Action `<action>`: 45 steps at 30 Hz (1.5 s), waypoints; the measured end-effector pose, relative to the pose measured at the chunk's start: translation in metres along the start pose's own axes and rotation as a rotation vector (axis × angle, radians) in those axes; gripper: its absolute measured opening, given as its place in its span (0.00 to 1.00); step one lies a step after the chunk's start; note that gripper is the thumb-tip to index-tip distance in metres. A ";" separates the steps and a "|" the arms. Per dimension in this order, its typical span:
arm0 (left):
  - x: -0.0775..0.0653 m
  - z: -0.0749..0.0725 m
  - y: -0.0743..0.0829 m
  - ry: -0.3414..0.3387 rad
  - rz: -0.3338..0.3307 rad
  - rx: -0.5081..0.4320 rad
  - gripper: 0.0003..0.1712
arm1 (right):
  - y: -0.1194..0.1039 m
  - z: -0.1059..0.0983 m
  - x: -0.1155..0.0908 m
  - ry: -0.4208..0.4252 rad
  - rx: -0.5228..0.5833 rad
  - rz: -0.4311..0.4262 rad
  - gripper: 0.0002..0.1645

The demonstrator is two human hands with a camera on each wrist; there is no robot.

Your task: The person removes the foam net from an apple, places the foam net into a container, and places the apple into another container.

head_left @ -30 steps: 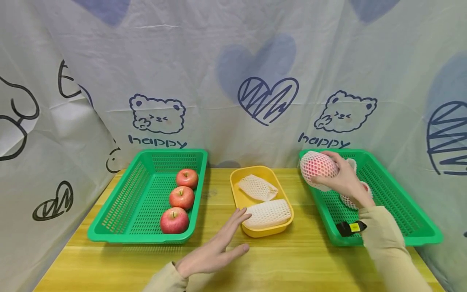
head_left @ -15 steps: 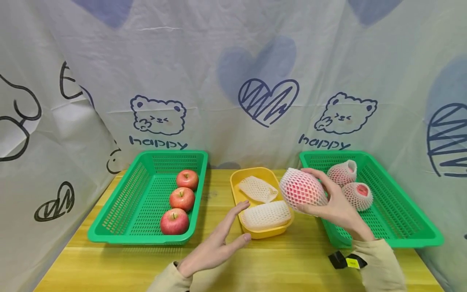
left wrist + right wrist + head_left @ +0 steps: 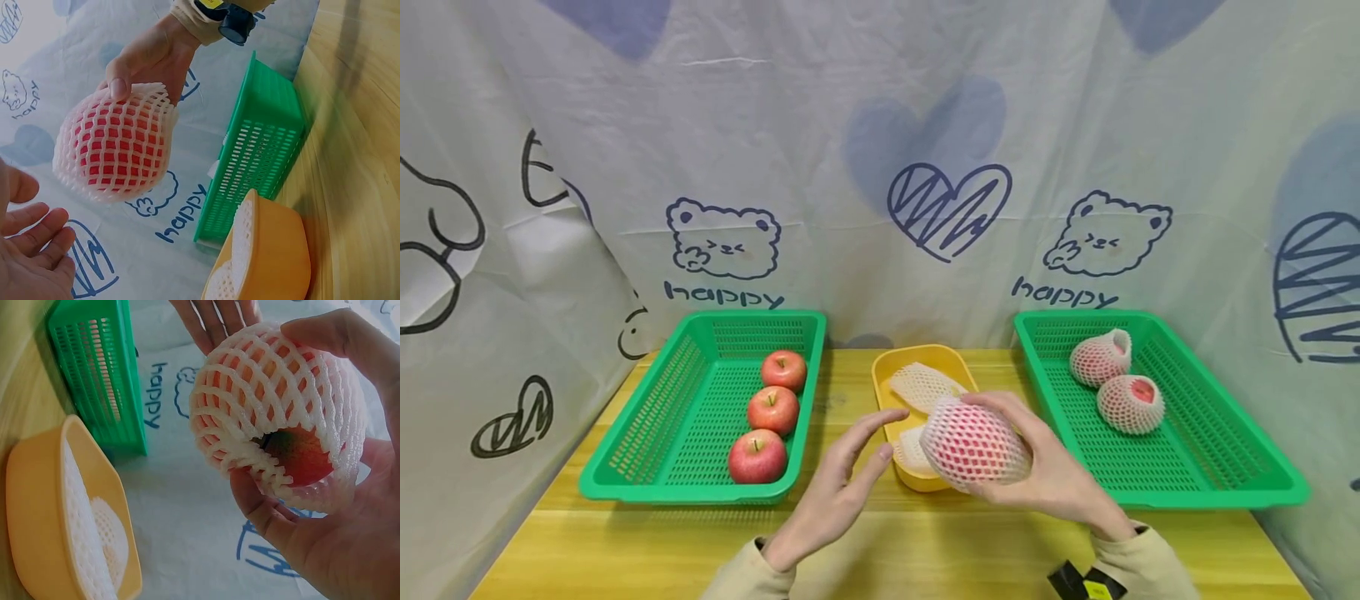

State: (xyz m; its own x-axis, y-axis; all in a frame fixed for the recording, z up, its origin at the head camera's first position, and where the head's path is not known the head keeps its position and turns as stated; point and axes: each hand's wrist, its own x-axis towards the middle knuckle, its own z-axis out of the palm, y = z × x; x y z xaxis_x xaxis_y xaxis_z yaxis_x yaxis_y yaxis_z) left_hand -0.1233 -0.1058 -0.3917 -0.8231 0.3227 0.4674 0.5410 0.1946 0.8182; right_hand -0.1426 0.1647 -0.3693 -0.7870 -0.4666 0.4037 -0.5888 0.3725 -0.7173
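1. The wrapped apple (image 3: 973, 442) is up in the air over the front of the yellow box (image 3: 917, 482), clear of the bench (image 3: 880, 554), in the right hand (image 3: 1047, 471), whose thumb and fingers curl round it.
2. The left hand (image 3: 833, 485) is empty, its fingers apart and a little bent, the palm turned towards the fruit.
3. What matters most for a next move, I'd judge, is the small gap between those left fingertips and the apple: it lies just to the left hand's right, near but not touching.
4. The apple is roundish, with no strong long axis; only its net gives it some length, running across from the left hand's side to the right palm.
5. The right wrist camera alone shows the net's mouth, facing the right palm, with bare red skin (image 3: 301, 457) in it and a dark spot that may be the stem hollow; shadow leaves me unsure.
6. The left wrist camera sees the far side, where unbroken mesh covers the fruit.
7. Only the head view takes in three bare apples (image 3: 773, 410) in the left basket (image 3: 688, 429) and two more netted ones (image 3: 1131, 405) in the right basket (image 3: 1195, 454).
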 end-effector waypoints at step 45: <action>-0.012 -0.001 -0.013 -0.191 -0.134 -0.444 0.36 | -0.023 0.029 0.001 0.006 -0.035 -0.341 0.50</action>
State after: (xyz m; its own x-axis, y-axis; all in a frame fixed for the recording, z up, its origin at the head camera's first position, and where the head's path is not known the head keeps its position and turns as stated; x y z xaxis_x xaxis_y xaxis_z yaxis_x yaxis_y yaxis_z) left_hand -0.1211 -0.1134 -0.4074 -0.8115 0.4937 0.3128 0.2726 -0.1536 0.9498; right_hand -0.1245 0.1327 -0.3687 -0.5449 -0.5644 0.6201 -0.8240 0.2235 -0.5207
